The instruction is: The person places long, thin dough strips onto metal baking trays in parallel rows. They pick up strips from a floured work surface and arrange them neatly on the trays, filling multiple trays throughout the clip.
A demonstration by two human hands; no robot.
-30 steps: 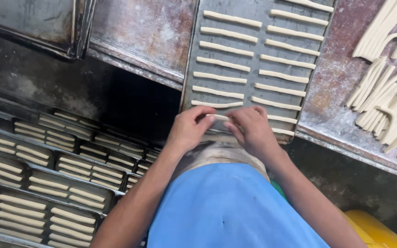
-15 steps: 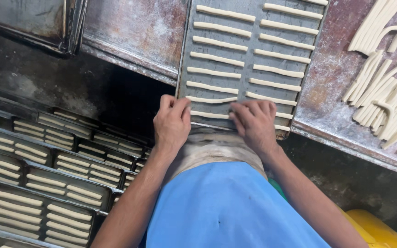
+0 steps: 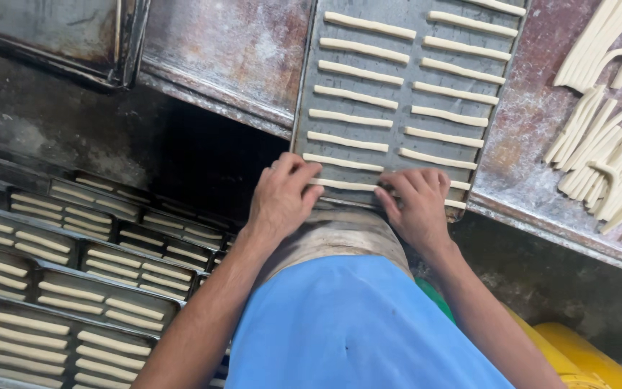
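Dough sticks (image 3: 358,96) fill the metal tray (image 3: 302,108) in two neat columns; only the nearest row, under the hands, looks unfinished. The left hand (image 3: 282,198) and right hand (image 3: 417,202) lie flat, fingers spread, pressing a pale strip (image 3: 343,185) at the tray's near edge. Beyond the right hand, loose soft strips (image 3: 606,158) wait on the floury table (image 3: 527,137).

Below you runs a worn, flour-dusted metal counter (image 3: 239,50) with rusty brown patches, its edge cutting across the upper view. A dark, stained concrete floor (image 3: 59,122) lies beneath it. At your left stands a rack of stacked metal trays (image 3: 8,209) filled with pale dough sticks. A yellow plastic tub (image 3: 584,353) sits at lower right.
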